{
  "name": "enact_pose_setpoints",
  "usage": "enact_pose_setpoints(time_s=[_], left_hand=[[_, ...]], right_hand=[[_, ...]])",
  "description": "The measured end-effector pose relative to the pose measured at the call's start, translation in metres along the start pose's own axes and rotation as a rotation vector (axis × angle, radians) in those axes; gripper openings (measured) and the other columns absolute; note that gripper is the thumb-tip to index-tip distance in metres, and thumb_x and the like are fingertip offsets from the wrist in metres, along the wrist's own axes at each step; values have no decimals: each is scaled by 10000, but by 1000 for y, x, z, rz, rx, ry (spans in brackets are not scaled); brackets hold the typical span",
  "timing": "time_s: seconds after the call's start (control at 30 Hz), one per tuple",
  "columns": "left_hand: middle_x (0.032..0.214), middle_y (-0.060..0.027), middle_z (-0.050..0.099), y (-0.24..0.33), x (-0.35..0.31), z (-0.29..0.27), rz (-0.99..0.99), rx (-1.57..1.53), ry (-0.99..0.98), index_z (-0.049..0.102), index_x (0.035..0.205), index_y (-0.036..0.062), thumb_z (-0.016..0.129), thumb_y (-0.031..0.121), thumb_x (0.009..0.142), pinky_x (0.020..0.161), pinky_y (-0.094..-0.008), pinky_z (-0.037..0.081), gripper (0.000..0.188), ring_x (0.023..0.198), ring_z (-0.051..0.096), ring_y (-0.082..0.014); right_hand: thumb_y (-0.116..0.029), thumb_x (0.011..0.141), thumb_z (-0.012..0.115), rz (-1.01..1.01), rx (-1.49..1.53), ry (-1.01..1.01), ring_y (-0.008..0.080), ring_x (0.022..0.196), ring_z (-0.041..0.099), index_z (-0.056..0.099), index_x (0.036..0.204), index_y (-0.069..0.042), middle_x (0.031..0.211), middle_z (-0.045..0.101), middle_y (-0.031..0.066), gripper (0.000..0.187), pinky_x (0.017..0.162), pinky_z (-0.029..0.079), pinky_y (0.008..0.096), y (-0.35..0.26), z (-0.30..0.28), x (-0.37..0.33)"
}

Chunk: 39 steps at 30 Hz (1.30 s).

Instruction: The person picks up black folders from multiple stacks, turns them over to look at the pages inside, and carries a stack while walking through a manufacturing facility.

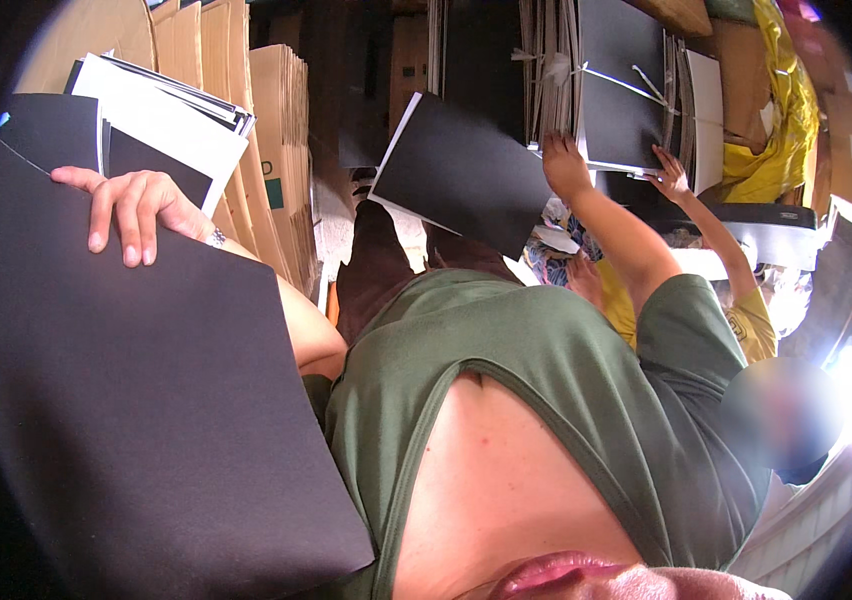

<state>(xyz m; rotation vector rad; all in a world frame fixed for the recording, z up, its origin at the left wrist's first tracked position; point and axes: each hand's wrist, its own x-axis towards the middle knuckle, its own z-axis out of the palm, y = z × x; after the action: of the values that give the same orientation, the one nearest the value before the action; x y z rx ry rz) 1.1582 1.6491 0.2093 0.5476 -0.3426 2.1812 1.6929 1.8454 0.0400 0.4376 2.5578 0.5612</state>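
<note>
A large black board (166, 390) stands at my left side, and my left hand (136, 205) is closed over its top edge, fingers hanging down its face. My right hand (566, 168) reaches forward, its bent fingers at the lower edge of a tied bundle of boards (552, 95). Just right of it is a second bundle (618, 90) with a black face, bound with white string. A co-worker's hand (672, 175) touches that bundle's lower right edge. Between my two arms a black sheet (466, 175) with a pale edge lies tilted.
Brown cardboard sheets (281, 150) stand at the far left beside stacked white and black boards (161, 115). A yellow plastic sheet (786, 110) hangs at the right, above a dark case (756, 225). The co-worker in yellow is close on my right.
</note>
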Motion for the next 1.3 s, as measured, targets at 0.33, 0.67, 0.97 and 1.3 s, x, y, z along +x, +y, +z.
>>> enact_pose_setpoints(time_s=[0.33,0.67,0.97,1.3], left_hand=[[853,-178,669,-9,10,-9,-25,-107,-106,365,1339,-99,520,71,936,452,-274,573,464,570,675,-236],[853,-167,670,-26,17,1,-49,-141,-110,360,1344,-98,490,69,944,450,-275,575,451,564,670,-241],[847,-165,665,-25,18,2,-63,-153,-80,336,1365,-85,470,122,960,421,-269,560,475,543,659,-233],[884,-194,654,-23,19,-2,-80,-154,-159,256,1404,-70,483,97,951,440,-284,568,534,566,660,-256]], right_hand=[[-58,881,488,1417,2569,57,320,1172,511,520,1241,-71,1242,537,138,361,990,435,400,-90,67,-54],[5,919,410,1986,2784,557,316,1030,547,475,1104,11,1045,535,187,196,932,455,506,-40,50,-3],[27,878,438,2107,2971,353,288,757,556,501,942,47,854,564,169,92,795,469,398,-27,89,-24],[-90,940,397,2160,2700,502,271,830,569,507,940,31,922,565,173,164,804,498,390,-11,31,-17]])
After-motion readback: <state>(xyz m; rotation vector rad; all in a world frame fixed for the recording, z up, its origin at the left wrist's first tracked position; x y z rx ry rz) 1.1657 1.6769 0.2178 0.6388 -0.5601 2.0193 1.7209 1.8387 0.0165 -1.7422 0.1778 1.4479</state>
